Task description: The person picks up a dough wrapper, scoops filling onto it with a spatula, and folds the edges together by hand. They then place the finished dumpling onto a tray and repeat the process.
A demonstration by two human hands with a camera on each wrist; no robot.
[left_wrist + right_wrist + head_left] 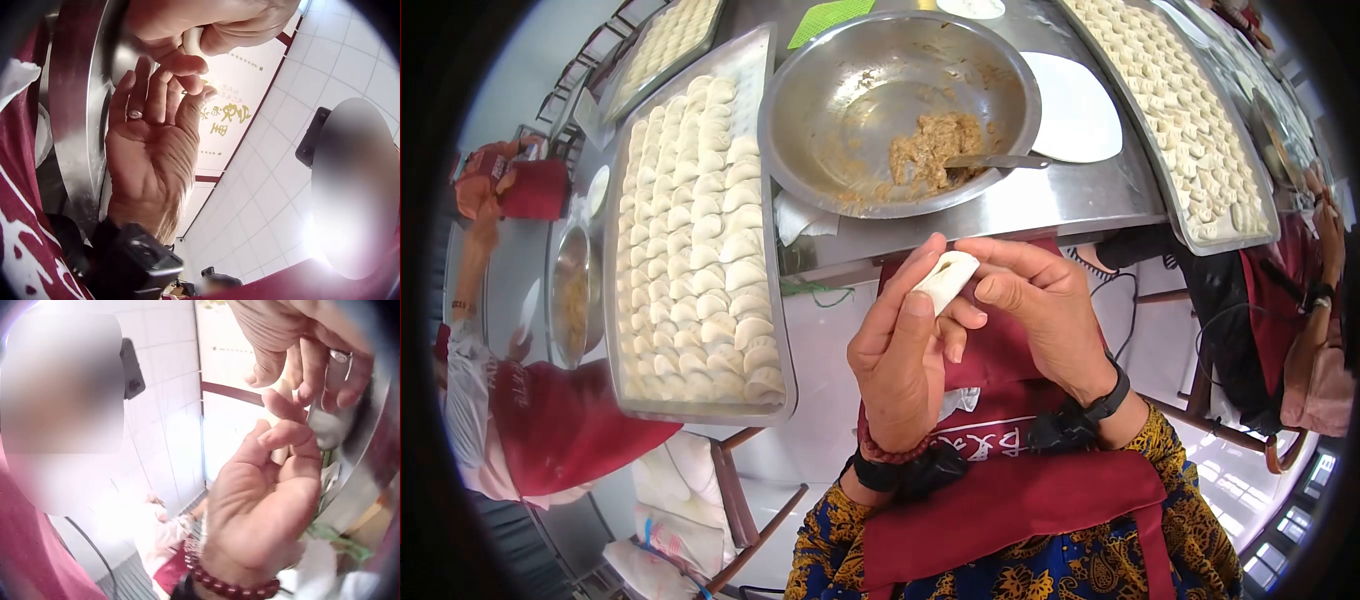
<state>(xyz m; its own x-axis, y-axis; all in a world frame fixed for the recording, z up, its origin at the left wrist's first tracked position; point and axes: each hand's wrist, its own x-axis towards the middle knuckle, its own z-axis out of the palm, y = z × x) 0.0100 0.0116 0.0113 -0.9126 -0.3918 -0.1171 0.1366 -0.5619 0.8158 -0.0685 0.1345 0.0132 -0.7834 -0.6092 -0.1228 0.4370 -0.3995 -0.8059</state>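
- Head view: the dough piece (945,285) is in front of our chest, near the table's edge; we judge it is raised there for easy sight and for both hands to reach.
- The left hand (898,355) pinches it between thumb and fingers, tilted, with a dark slit toward the top; we take this grip as a way to steady the soft body.
- The right hand (1045,315) is relaxed, fingers loosely bent and apart, its index tip just beside the dough. The left wrist view is partly blocked by fingers, so we cannot tell whether they touch.
- The steel bowl (840,95) sits straight ahead of us, presumably within reach of either hand; the spoon (1005,161) leans in the filling (930,142), handle over the rim.
- Dumplings (690,225) lie in close rows on the left tray (700,410), probably to save room.
- Materials: the dough is pale, matte and smooth, a short folded roll; the filling is brown, coarse and moist-looking.
- The bowl is round, shiny metal, smeared inside; the dumplings are plump crescents with thin pressed edges.
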